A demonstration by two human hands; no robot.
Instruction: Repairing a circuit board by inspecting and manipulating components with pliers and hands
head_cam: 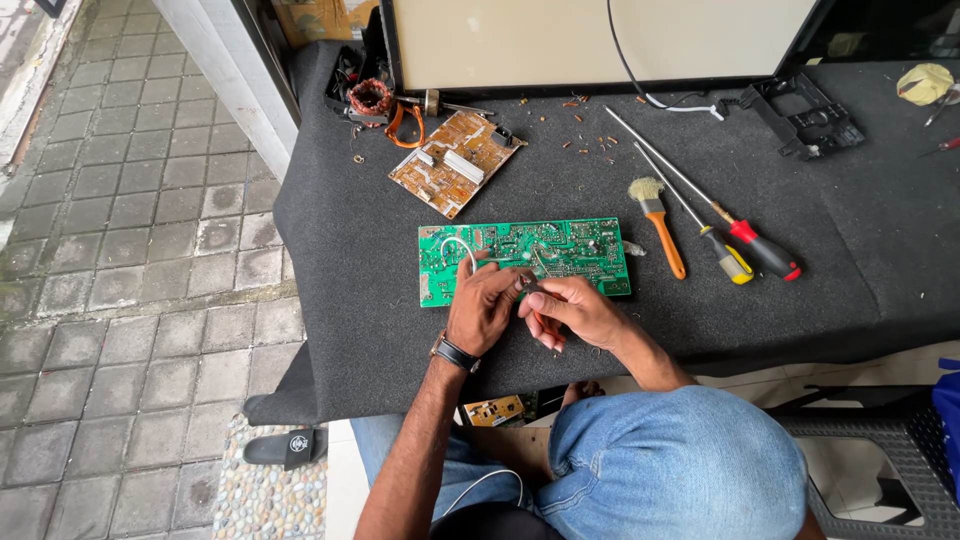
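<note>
Both hands meet over the near edge of a green circuit board (524,258) that lies flat on the dark felt-covered tabletop (340,300). The left hand (482,305), with a dark watch on its wrist, rests its fingertips on the board's near edge, right by a thin white wire (460,246) that loops up off the board. The right hand (570,308) is curled shut around a small dark tool (530,287) with what looks like a reddish handle, though the fingers hide most of it; its tip sits at the board's edge, touching or almost touching the left hand's fingers.

Just right of the right hand, beyond the board's end, lie a small brush with an orange handle (660,225) and 2 long screwdrivers (722,237), 1 with a yellow grip and 1 with a red grip, side by side and slanted. Beyond the left hand, past the board, an orange-brown circuit board (452,160) lies tilted, and farther off sits a copper wire coil (371,96). Small screws (590,140) are scattered well beyond both hands. A black plastic bracket (800,115) lies far off to the right.
</note>
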